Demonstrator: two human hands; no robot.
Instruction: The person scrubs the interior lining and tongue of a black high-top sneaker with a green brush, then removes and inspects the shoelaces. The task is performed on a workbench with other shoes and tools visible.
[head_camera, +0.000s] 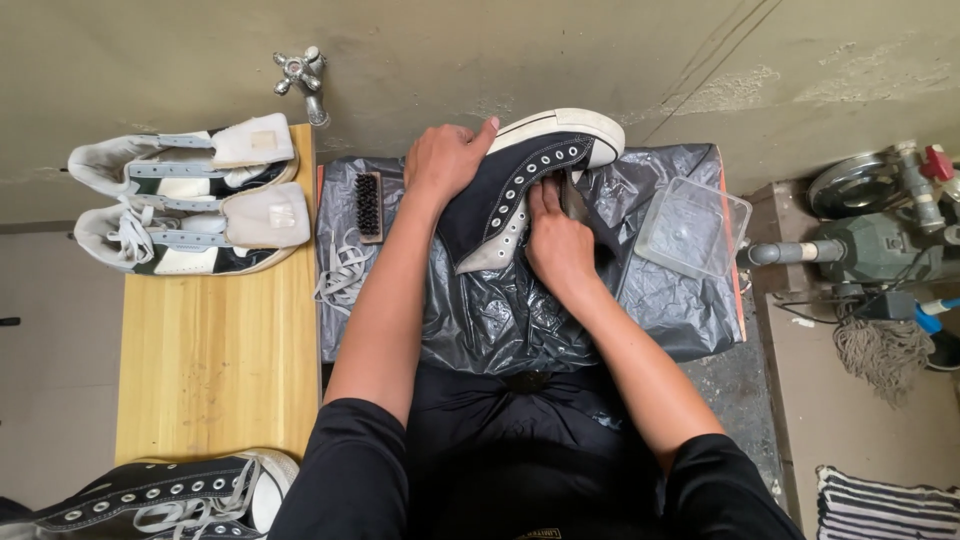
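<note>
Right hand's fingertips (548, 192) apparently inside sneaker (530, 175).

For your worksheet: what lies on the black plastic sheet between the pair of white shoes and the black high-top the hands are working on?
In the head view, a small scrub brush and loose pale laces lie on the black plastic sheet between the white shoes and the black high-top.

drab olive plaster wall (600, 60) running across top, cracking and patching at right. metal tap (302, 78) sticking out of wall above wooden table (215, 350), which is standing at left. grey concrete floor (860, 400) showing at right and far left. motor-like grey machine (870, 235) sitting on floor at right, mop head (880, 350) lying just beside it. striped mat (885, 505) peeking in at lower right corner. light falling flat, even.
</note>
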